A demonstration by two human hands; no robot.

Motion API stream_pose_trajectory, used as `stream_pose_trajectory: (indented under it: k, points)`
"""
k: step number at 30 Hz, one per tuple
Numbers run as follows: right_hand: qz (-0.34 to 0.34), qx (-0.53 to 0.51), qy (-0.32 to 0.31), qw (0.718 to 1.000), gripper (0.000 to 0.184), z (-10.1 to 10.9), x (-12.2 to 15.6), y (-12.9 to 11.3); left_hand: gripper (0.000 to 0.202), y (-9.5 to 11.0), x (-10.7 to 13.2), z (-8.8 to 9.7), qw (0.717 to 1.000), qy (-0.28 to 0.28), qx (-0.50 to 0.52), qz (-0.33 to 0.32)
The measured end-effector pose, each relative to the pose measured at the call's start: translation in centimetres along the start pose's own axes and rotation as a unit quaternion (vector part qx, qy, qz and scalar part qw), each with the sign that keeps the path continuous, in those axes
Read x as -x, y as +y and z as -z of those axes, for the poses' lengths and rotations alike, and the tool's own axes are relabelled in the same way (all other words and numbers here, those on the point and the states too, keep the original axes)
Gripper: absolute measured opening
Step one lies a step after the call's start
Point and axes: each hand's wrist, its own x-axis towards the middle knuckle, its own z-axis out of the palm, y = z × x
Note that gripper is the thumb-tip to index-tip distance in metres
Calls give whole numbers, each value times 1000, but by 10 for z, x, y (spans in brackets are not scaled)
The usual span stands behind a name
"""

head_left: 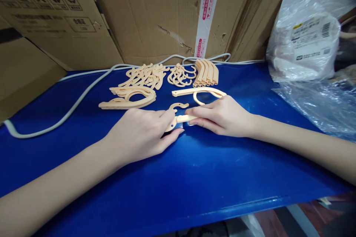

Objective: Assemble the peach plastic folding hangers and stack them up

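Observation:
My left hand (140, 133) and my right hand (219, 115) meet at the middle of a blue table (194, 185). Both pinch the same small peach plastic part (178, 118), the left at its rounded end, the right at its straight end. A hook piece (178, 106) curls just behind the fingers. Behind my right hand lies a peach hanger arm (198, 92) with a loop. Farther back lie stacked curved arms (130, 98), a pile of long pieces (146, 76), a heap of hooks (180, 75) and a row of upright bent pieces (206, 72).
Cardboard boxes (155, 11) wall off the back and left. A white cable (69, 109) runs along the table's back edge and down the left side. Clear plastic bags (306, 37) with white contents sit at the right. The table's front edge is close below my arms.

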Motion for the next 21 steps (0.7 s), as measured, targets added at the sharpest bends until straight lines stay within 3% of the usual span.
stream_pose_trajectory:
  k: [9,17,21]
  points:
    - [1,-4,14,1000,41,2,0,-2,39,-2,-1,0,1000,-6,8,0]
    - [64,96,63,991,41,1,0,-8,47,-4,-1,3,999,26,21,-34]
    - [16,79,129,988,43,10,-1,-9,47,-5,-1,6,1000,19,18,-17]
